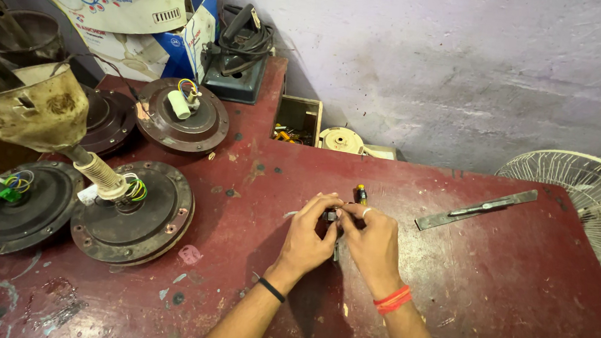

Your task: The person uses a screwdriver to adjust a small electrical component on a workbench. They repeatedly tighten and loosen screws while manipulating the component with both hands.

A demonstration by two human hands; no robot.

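Head view: the work looks to be in its middle. Both hands meet near the centre of the worn dark-red wooden table (491,291), pinching a small dark metal part (331,216) between their fingertips; what it is I cannot tell, and nothing shows it fitted to anything yet. The left hand (307,235), a black band at its wrist, curls closed around the part from the left. The right hand (373,243), with a ring and orange-red wrist threads, grips it from the right, fingers bent narrow. A small yellow-tipped tool (361,193) stands just beyond the fingertips. Round dark ceiling-fan motors (136,213) lie well apart at the left, a flat grey metal strip (476,208) at the right
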